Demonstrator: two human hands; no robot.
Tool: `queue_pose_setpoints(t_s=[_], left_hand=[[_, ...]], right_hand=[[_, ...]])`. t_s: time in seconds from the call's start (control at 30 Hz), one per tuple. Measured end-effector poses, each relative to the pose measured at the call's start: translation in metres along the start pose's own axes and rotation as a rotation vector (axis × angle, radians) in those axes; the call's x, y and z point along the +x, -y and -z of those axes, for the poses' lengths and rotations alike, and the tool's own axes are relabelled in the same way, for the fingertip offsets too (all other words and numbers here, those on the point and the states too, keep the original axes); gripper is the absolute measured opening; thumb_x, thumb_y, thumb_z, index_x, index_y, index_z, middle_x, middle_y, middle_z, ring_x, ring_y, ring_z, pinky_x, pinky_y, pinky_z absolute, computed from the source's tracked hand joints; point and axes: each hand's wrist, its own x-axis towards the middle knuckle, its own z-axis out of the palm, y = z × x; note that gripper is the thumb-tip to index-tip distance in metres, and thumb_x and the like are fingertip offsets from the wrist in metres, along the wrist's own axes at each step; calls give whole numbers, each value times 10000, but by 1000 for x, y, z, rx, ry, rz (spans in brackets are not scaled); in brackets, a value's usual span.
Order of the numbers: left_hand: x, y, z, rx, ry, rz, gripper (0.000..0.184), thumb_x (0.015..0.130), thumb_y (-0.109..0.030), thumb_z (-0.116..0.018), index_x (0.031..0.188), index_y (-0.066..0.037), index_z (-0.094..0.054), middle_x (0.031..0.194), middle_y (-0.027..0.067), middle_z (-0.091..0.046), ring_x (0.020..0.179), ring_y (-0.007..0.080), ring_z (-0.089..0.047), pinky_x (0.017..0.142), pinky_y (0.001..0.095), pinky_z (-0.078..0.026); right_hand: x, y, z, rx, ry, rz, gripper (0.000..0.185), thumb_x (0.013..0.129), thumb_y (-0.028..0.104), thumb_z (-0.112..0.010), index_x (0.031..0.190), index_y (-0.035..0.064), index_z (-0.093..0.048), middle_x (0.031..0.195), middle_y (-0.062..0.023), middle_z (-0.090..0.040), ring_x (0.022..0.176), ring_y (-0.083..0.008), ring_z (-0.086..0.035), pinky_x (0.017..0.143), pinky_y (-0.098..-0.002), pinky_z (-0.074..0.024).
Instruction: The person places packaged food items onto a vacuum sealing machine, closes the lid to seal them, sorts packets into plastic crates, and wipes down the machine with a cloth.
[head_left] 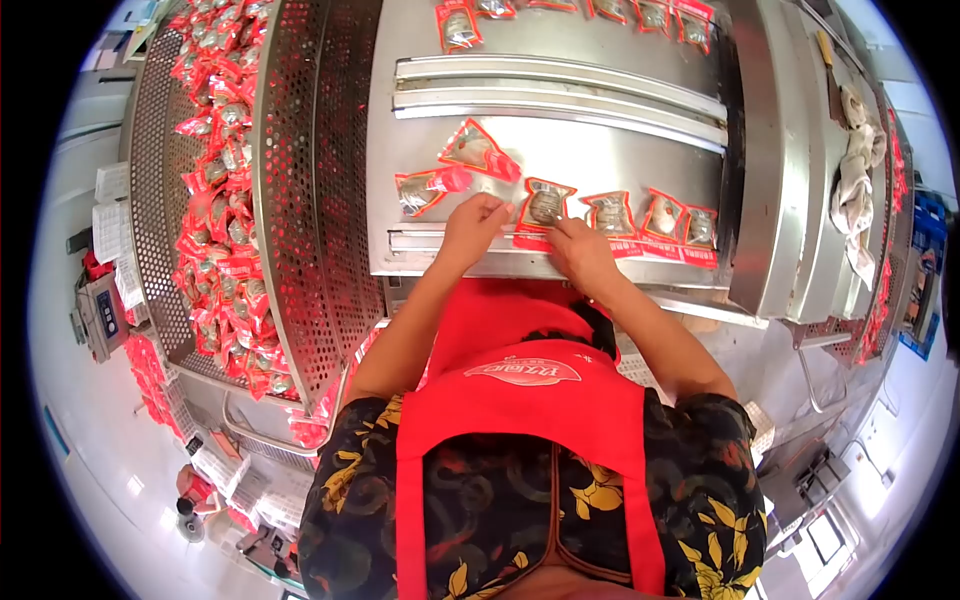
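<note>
My right hand [583,258] touches the lower edge of a red-edged clear packet [546,204] with brown food inside, its fingers closed on that edge. To the left of this packet is my left hand [476,232], its fingers drawn together; whether anything is between them is too small to tell. Right of my right hand, more packets [609,214] lie in a row along the near metal bar, one of them [663,216] tilted. Two loose packets, one upper [470,148] and one lower [420,192], lie beyond my left hand.
Metal bars [560,95] cross the steel work surface [570,147], with another packet row [655,14] at its far side. On the left stands a perforated metal bin [318,200] full of packets. A cloth [853,195] and a wooden-handled tool [826,52] lie at the right.
</note>
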Motion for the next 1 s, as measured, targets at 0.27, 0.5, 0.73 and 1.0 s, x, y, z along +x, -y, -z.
queue_pose_setpoints(t_s=[0.27, 0.5, 0.73, 1.0], left_hand=[[-36, -16, 49, 449, -446, -5, 358, 843, -289, -732, 1062, -50, -578, 735, 92, -690, 659, 258, -668, 637, 379, -504], [14, -12, 77, 880, -586, -2, 373, 862, -377, -681, 1151, -179, -553, 763, 126, -692, 742, 349, -685, 661, 442, -513], [51, -19, 72, 640, -494, -272, 420, 856, -265, -702, 1231, -130, -568, 801, 107, -696, 742, 328, -680, 643, 421, -526], [31, -10, 30, -256, -24, 189, 363, 892, -225, -704, 1172, -31, -578, 807, 61, -689, 720, 126, -645, 587, 246, -471]], right_hand=[[47, 23, 42, 393, -178, -368, 165, 907, 152, -620, 980, 11, -665, 894, -179, -665, 767, -322, -663, 684, -402, -534], [167, -28, -17, 487, 19, -405, 206, 862, 157, -642, 960, -6, -721, 863, -189, -712, 743, -307, -685, 725, -365, -540], [152, -37, 15, 831, 131, -745, 76, 782, 29, -674, 807, -38, -699, 651, -87, -636, 498, -129, -550, 459, -293, -417], [118, -10, 17, 1246, 250, -957, 115, 781, -64, -656, 886, -53, -610, 645, -87, -582, 443, -112, -489, 369, -253, -283]])
